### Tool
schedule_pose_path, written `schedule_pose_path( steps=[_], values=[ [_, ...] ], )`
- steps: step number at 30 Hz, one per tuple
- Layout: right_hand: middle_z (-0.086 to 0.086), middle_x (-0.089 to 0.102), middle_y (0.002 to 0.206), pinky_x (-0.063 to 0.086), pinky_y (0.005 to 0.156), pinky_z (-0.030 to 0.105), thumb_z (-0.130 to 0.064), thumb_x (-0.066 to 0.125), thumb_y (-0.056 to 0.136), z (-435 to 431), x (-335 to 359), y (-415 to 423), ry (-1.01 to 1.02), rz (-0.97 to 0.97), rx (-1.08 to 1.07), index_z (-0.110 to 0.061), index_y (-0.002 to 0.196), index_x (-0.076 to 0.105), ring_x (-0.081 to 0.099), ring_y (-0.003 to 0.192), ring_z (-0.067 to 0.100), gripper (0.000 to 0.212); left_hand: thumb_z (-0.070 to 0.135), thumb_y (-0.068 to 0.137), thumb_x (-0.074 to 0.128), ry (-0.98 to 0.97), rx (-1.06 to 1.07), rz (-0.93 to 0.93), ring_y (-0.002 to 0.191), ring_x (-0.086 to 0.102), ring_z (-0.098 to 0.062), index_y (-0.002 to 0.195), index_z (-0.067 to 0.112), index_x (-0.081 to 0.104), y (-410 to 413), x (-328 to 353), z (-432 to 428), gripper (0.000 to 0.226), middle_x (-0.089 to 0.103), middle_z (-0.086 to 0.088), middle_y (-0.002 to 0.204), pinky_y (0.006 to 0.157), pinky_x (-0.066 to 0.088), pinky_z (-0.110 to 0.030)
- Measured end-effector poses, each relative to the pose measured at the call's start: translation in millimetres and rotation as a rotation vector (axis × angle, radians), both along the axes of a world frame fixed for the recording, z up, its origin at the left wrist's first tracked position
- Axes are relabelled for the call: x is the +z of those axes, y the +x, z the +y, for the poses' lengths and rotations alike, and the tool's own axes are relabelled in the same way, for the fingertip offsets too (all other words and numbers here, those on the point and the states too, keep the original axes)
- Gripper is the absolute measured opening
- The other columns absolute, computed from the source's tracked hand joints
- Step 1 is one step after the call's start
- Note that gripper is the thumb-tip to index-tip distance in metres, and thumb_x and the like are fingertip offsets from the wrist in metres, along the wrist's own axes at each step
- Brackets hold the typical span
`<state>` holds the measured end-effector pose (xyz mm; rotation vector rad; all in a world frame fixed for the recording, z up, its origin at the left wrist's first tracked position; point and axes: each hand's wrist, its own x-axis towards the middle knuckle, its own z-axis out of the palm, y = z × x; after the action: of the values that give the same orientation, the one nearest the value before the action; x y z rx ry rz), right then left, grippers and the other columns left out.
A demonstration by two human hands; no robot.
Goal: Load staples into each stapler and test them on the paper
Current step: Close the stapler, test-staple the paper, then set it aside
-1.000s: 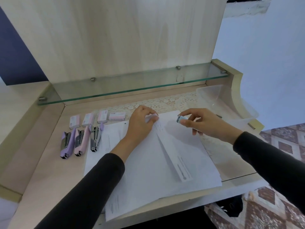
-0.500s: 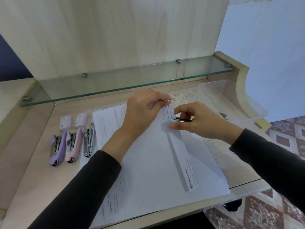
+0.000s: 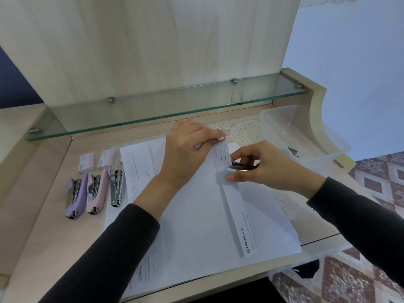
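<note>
A stack of white paper (image 3: 196, 226) lies on the desk, its right edge folded into a strip that carries several staples. My left hand (image 3: 185, 156) pinches the top of that folded strip. My right hand (image 3: 262, 167) grips a small light-blue stapler (image 3: 237, 168), its jaws closed over the strip's right edge. Three more staplers lie in a row at the left: a purple one (image 3: 74, 193), a pink one (image 3: 95, 192) and a third (image 3: 116, 185) partly under the paper's corner. Small staple boxes (image 3: 87, 162) sit just behind them.
A glass shelf (image 3: 153, 110) overhangs the back of the desk. A clear plastic container (image 3: 306, 132) stands at the right on a lace mat (image 3: 242, 127). The desk's front edge (image 3: 251, 278) runs below the paper, with patterned floor beyond.
My right hand brought the blue stapler down onto the folded strip's edge. My left hand lifted and pinched the strip's top. The paper shifted left, over the staple boxes and the third stapler.
</note>
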<state>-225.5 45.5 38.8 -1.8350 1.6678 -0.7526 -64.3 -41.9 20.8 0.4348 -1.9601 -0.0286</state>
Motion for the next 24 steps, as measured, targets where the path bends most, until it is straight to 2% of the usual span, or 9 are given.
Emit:
schedule_pose_path(
  steps=[4,9,13,15,18,24],
  values=[
    [0.011,0.049,0.061,0.035,0.059,0.033,-0.034,0.076,0.067,1,-2,3,-0.015,-0.026,0.011,-0.022,0.081,0.068,0.041,0.058,0.021,0.020,0.008,0.079,0.067,-0.034,0.013,-0.005,0.071,0.055,-0.012,0.082,0.007,0.074,-2,0,3,0.007,0.070,-0.004,0.072,0.071,0.039,-0.024],
    [0.020,0.054,0.064,0.037,0.060,0.031,-0.032,0.076,0.068,3,-5,2,-0.046,-0.027,-0.005,-0.020,0.085,0.070,0.044,0.060,0.025,0.021,0.008,0.079,0.066,-0.019,0.004,0.014,0.071,0.056,-0.012,0.081,0.007,0.074,-3,0,7,0.008,0.070,-0.003,0.072,0.069,0.041,-0.026],
    [0.011,0.048,0.059,0.035,0.059,0.031,-0.032,0.076,0.068,3,-6,3,-0.033,-0.024,0.004,-0.019,0.082,0.070,0.040,0.057,0.022,0.020,0.010,0.079,0.066,-0.021,0.007,-0.008,0.071,0.056,-0.013,0.081,0.007,0.074,-4,0,9,0.009,0.070,-0.004,0.071,0.069,0.041,-0.027],
    [0.009,0.047,0.057,0.035,0.058,0.031,-0.032,0.076,0.069,3,-6,3,-0.037,-0.024,0.000,-0.025,0.073,0.067,0.039,0.056,0.020,0.011,0.012,0.080,0.065,-0.019,0.007,-0.013,0.071,0.056,-0.013,0.082,0.006,0.074,-4,0,10,0.010,0.070,-0.004,0.071,0.069,0.041,-0.027],
    [0.005,0.046,0.055,0.033,0.055,0.028,-0.032,0.075,0.070,3,-4,4,-0.048,-0.014,0.002,-0.037,0.062,0.055,0.038,0.054,0.017,0.022,0.012,0.080,0.065,-0.017,0.002,-0.020,0.072,0.055,-0.012,0.082,0.006,0.073,-4,2,10,0.010,0.070,-0.004,0.072,0.069,0.041,-0.026],
    [0.007,0.042,0.055,0.030,0.055,0.027,-0.025,0.075,0.070,4,-2,5,-0.073,0.022,-0.009,-0.033,0.051,0.045,0.035,0.054,0.019,0.037,0.009,0.078,0.067,-0.018,-0.016,-0.017,0.071,0.055,-0.011,0.082,0.007,0.074,-6,3,11,0.007,0.069,-0.003,0.071,0.070,0.041,-0.025]
  ],
)
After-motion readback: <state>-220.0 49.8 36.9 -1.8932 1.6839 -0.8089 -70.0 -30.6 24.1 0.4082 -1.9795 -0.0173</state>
